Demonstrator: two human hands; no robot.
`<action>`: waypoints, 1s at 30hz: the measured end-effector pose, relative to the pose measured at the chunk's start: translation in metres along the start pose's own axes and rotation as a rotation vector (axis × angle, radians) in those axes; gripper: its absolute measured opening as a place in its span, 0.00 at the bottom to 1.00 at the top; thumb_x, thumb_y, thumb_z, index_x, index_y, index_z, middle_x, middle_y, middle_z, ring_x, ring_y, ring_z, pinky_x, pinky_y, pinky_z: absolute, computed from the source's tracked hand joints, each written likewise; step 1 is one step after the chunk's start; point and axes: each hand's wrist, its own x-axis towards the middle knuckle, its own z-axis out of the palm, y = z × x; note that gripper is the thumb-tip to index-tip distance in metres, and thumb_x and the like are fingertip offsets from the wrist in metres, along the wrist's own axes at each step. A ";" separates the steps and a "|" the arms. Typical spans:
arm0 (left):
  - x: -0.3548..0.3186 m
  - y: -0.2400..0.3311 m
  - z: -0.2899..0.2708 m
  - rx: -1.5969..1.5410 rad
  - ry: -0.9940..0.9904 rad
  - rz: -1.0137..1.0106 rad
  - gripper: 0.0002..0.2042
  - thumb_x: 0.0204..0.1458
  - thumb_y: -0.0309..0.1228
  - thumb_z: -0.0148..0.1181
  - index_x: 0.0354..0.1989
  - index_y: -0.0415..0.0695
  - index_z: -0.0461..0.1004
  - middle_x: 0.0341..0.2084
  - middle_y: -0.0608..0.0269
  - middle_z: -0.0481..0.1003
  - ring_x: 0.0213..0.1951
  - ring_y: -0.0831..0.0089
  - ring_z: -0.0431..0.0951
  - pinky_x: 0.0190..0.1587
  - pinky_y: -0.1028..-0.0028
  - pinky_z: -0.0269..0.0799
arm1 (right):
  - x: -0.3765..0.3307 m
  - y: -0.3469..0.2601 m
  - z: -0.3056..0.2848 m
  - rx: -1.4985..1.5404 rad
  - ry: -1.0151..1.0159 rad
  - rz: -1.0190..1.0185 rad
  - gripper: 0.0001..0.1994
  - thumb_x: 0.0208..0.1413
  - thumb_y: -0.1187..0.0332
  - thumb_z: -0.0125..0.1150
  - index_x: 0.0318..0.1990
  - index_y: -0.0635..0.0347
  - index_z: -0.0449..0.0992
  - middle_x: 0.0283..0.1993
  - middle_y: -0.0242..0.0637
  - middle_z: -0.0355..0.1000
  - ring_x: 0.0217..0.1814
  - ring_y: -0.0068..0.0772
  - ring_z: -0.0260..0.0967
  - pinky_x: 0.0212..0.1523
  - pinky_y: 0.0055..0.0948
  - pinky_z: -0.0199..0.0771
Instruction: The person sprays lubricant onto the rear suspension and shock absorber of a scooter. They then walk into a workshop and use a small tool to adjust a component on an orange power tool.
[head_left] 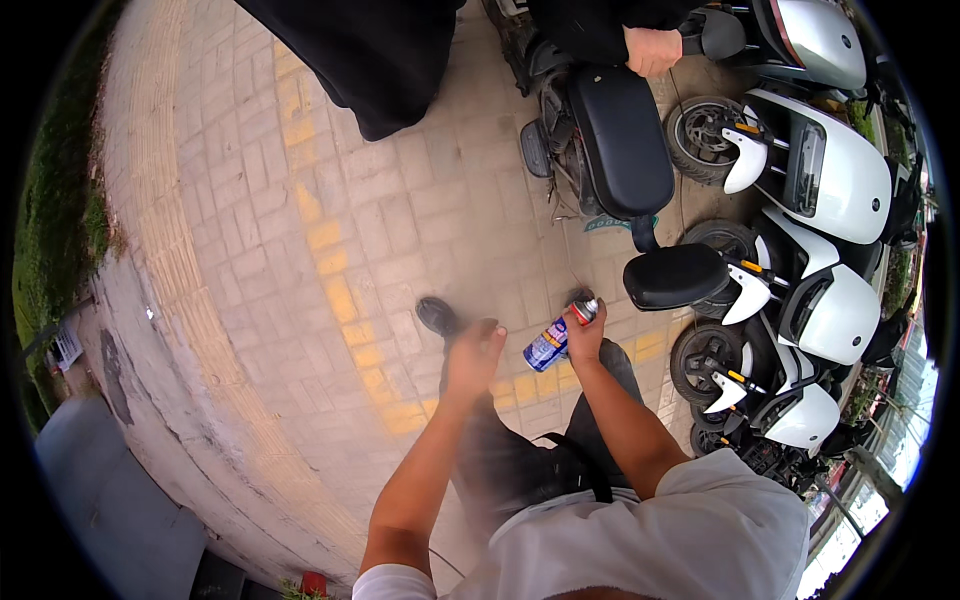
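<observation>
My right hand is closed around a spray can, blue with a red and silver top. The can is tilted, its top up and to the right, above the paving in front of my legs. To its left, apart from the can, my left hand is raised with its fingers drawn together. Whatever it may hold is hidden. Ahead and to the right stands a scooter with a long black seat and a smaller black rear seat; neither hand touches it.
Another person's hand rests by the scooter's grip, and dark clothing shows at the top. Several white scooters are parked along the right. Yellow tiles cross the paving. Grass borders the far left.
</observation>
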 end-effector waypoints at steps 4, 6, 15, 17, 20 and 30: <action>0.028 -0.003 -0.065 0.015 -0.012 -0.078 0.19 0.60 0.41 0.54 0.45 0.33 0.72 0.36 0.56 0.77 0.40 0.73 0.75 0.47 0.73 0.69 | -0.005 -0.057 0.080 0.156 -0.150 0.013 0.42 0.44 0.67 0.69 0.64 0.69 0.51 0.50 0.50 0.68 0.50 0.36 0.69 0.53 0.31 0.68; 0.045 -0.008 -0.090 -0.032 -0.003 -0.094 0.19 0.60 0.41 0.54 0.45 0.33 0.72 0.36 0.58 0.77 0.40 0.73 0.75 0.47 0.73 0.69 | 0.010 -0.079 0.109 0.196 -0.161 -0.021 0.42 0.43 0.67 0.69 0.64 0.69 0.52 0.50 0.49 0.67 0.48 0.36 0.70 0.52 0.31 0.69; 0.151 -0.024 -0.128 -0.056 -0.038 -0.083 0.17 0.61 0.39 0.52 0.44 0.35 0.73 0.35 0.59 0.77 0.39 0.75 0.74 0.47 0.74 0.68 | 0.104 -0.160 0.218 0.395 -0.073 -0.177 0.37 0.46 0.76 0.65 0.62 0.65 0.50 0.52 0.48 0.62 0.45 0.33 0.71 0.45 0.29 0.75; 0.178 -0.035 -0.114 -0.051 -0.125 -0.065 0.13 0.60 0.34 0.52 0.43 0.36 0.74 0.36 0.56 0.77 0.40 0.71 0.76 0.45 0.73 0.69 | 0.120 -0.153 0.244 0.513 -0.068 -0.076 0.38 0.44 0.74 0.66 0.62 0.65 0.51 0.53 0.49 0.62 0.45 0.34 0.71 0.44 0.30 0.75; 0.217 -0.038 -0.102 0.069 -0.340 0.035 0.15 0.62 0.36 0.52 0.44 0.34 0.72 0.37 0.57 0.78 0.42 0.74 0.74 0.49 0.75 0.67 | 0.146 -0.133 0.277 0.560 -0.010 -0.158 0.37 0.43 0.76 0.66 0.61 0.63 0.52 0.48 0.46 0.66 0.41 0.32 0.72 0.41 0.29 0.76; 0.305 0.011 -0.137 0.560 -0.795 0.756 0.20 0.41 0.37 0.68 0.42 0.39 0.74 0.37 0.55 0.76 0.38 0.56 0.76 0.42 0.63 0.70 | 0.250 -0.081 0.383 0.807 0.395 -0.539 0.33 0.44 0.75 0.69 0.58 0.67 0.60 0.50 0.43 0.64 0.47 0.29 0.68 0.47 0.30 0.71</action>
